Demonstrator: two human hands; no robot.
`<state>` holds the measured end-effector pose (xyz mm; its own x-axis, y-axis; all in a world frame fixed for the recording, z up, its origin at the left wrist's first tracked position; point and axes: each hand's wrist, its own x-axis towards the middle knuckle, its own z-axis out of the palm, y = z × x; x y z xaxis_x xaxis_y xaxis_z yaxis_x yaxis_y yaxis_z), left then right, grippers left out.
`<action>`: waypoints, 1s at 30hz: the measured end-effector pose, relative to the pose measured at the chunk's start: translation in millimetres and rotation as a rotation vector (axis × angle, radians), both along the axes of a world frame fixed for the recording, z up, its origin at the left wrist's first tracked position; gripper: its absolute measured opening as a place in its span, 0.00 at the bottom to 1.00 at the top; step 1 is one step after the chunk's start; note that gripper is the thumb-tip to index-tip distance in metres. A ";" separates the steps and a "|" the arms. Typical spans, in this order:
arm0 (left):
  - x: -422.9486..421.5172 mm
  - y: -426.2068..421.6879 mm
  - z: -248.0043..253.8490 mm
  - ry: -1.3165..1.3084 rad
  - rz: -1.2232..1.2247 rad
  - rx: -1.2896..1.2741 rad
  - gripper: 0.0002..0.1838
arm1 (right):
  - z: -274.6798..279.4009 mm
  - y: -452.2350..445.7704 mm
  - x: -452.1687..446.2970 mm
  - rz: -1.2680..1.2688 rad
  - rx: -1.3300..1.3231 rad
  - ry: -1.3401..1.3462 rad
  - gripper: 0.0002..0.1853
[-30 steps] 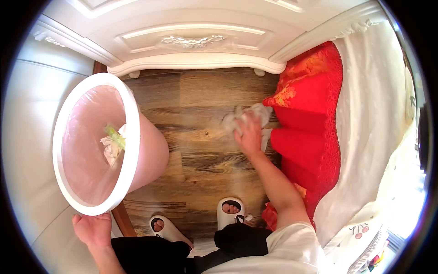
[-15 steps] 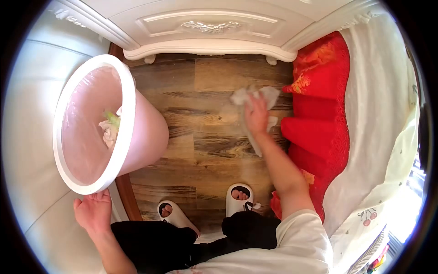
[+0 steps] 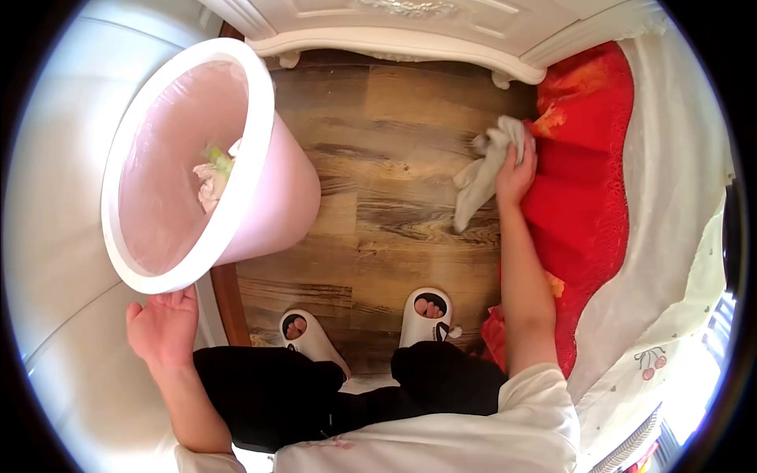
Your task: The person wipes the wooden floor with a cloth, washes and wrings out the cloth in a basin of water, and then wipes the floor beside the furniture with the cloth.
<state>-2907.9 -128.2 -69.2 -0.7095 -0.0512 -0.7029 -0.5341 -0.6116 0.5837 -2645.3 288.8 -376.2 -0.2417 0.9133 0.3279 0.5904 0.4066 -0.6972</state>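
Observation:
My left hand (image 3: 164, 327) is palm up under the near rim of a pink trash bin (image 3: 288, 193) with a white rim, its fingertips gripping the rim's underside. The bin tilts toward me; crumpled tissue (image 3: 211, 188) and something green lie inside. My right hand (image 3: 516, 169) holds a crumpled greyish-white cloth (image 3: 481, 177) at the edge of the red bed skirt (image 3: 579, 181). Part of the cloth trails left of the hand over the wooden floor (image 3: 394, 165).
A white carved cabinet (image 3: 426, 43) on short feet stands at the far side. White panelling (image 3: 67, 236) runs along the left. White bedding (image 3: 658, 173) hangs at the right. My feet in white slippers (image 3: 315, 339) rest on the floor near me.
My right hand has moved right with the cloth, up to the red skirt. The bin sits higher in view, with my left hand still at its rim. The view has shifted.

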 end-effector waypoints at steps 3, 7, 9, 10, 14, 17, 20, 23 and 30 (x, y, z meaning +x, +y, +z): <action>-0.9 1.0 -3.7 0.011 -0.016 0.061 0.29 | -20.2 -2.5 -21.6 0.083 0.005 -0.158 0.22; -1.2 11.0 -3.1 0.008 -0.043 0.169 0.26 | -10.9 -78.3 -53.0 0.479 -0.055 -0.277 0.26; 6.3 22.5 -2.5 0.025 -0.071 0.231 0.23 | -4.9 -141.0 -53.7 0.751 -0.430 -0.233 0.31; 12.0 30.7 -2.7 0.026 -0.097 0.239 0.22 | -1.0 -174.0 -51.4 0.892 -0.362 -0.265 0.34; 37.8 72.9 3.1 -0.015 -0.194 0.268 0.19 | -28.4 -242.7 -30.2 1.170 0.018 -0.139 0.34; 52.5 105.7 -6.1 -0.028 -0.330 0.311 0.18 | -1.8 -214.1 2.6 0.892 -0.437 -0.087 0.31; 80.6 166.1 -13.7 -0.047 -0.389 0.199 0.25 | -32.3 -146.1 46.9 0.373 -0.525 0.046 0.30; 94.7 204.4 -43.3 -0.083 -0.499 0.256 0.31 | -23.7 -123.0 67.5 -0.003 -0.035 -0.268 0.33; 140.6 261.4 -104.3 -0.270 -0.555 0.506 0.22 | -12.4 -214.8 35.9 0.646 -0.197 -0.603 0.34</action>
<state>-2767.3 133.2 -173.5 -0.3396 0.6304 -0.6980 -0.9217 -0.3711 0.1132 -2609.4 74.0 -388.6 -0.8067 0.5663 -0.1689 0.5766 0.6914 -0.4354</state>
